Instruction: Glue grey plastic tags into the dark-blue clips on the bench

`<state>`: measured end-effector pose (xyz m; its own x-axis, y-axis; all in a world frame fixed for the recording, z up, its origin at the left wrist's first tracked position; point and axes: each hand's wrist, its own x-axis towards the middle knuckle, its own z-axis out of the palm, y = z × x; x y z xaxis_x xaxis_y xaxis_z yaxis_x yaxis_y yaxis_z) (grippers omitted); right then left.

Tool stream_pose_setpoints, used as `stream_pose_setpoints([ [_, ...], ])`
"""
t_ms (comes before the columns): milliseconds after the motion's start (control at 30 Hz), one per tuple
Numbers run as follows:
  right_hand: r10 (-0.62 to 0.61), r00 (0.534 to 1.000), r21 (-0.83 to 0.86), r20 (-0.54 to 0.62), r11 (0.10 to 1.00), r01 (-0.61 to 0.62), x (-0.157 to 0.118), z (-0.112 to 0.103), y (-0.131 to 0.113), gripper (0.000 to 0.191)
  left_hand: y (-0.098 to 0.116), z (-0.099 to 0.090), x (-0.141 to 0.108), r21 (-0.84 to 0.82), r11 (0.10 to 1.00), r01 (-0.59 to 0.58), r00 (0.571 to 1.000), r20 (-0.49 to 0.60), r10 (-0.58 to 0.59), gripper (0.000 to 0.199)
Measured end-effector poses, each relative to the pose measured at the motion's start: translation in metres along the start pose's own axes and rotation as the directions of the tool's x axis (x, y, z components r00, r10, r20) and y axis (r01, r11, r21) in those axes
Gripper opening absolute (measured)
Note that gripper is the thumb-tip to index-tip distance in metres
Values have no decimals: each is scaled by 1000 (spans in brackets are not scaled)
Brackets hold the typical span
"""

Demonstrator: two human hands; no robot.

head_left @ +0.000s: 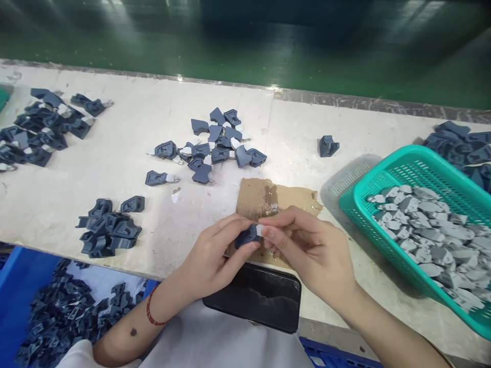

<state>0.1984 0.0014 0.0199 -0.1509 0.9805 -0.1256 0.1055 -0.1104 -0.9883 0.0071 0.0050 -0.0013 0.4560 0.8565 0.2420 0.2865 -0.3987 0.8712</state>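
My left hand [220, 250] grips a dark blue-grey plastic part [246, 236] between thumb and fingers. Pinched in my right hand [307, 245] is a small light grey piece [259, 230], which meets the right end of the dark part. Both hands are over a brown cardboard piece [253, 197] stained with something wet. A black phone [264, 301] lies at the table's near edge, just below the hands. Beyond the cardboard, dark parts with light pieces in them [215, 134] form a loose group.
A green basket [355, 197] of light grey pieces stands on the right. Dark parts lie in piles at left [111, 230], far left [49, 122] and far right [452, 143]. One dark part [328, 146] sits alone. A blue bin [11, 291] holds many dark parts.
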Motion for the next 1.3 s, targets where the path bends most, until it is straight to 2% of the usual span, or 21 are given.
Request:
stream_pose_setpoints([
  [67,-125,992,-134,-32,984,120,1,-1,0,10,2,-1,1,-71,995,71,997,5,-71,15],
  [133,-321,947,-272,14,910,313,2,-4,-1,9,4,-4,1,-186,968,170,985,19,-169,16],
  [200,-469,874,-355,126,801,482,4,-7,-1,25,7,-7,2,-346,891,295,955,89,-282,20],
  [267,-525,821,-430,223,703,566,5,-7,1,47,11,-11,2,-480,776,409,912,197,-359,23],
  [367,-559,786,-540,263,590,600,4,-3,5,58,19,-13,4,-564,654,503,863,296,-409,28],
  [500,-627,748,-595,218,522,611,1,-1,7,46,28,-6,6,-620,541,568,814,331,-477,40],
  [600,-639,744,-618,198,507,600,0,-4,4,40,32,0,7,-660,483,575,802,338,-493,42],
  [733,-643,744,-642,182,496,585,-1,-4,-3,38,36,6,8,-638,478,604,772,321,-548,50],
  [800,-645,746,-637,170,506,582,-1,-3,-5,36,36,7,9,-669,429,606,760,330,-559,49],
  [867,-635,753,-628,171,519,580,0,-2,-4,37,36,9,8,-724,364,586,768,351,-536,43],
  [933,-626,759,-620,179,527,581,2,-2,-2,38,34,11,7,-757,340,557,785,346,-514,38],
  [1033,-621,748,-616,233,501,608,5,-9,0,42,29,9,6,-733,420,535,804,288,-521,33],
  [1100,-601,751,-607,272,499,619,6,-17,-4,49,25,1,5,-669,538,513,816,186,-547,27],
  [1133,-589,766,-618,257,510,598,6,-23,-7,44,21,-5,6,-613,616,495,823,105,-558,23],
  [1167,-581,789,-645,198,529,551,5,-30,-11,33,18,-12,6,-538,696,475,825,-1,-565,21],
  [1233,-574,818,-734,-34,570,369,2,-47,-18,7,8,-30,7,-341,824,452,805,-243,-542,21],
  [1300,-530,793,-794,-301,600,99,-1,-67,-19,16,-3,-48,6,-139,878,458,779,-414,-471,26],
])
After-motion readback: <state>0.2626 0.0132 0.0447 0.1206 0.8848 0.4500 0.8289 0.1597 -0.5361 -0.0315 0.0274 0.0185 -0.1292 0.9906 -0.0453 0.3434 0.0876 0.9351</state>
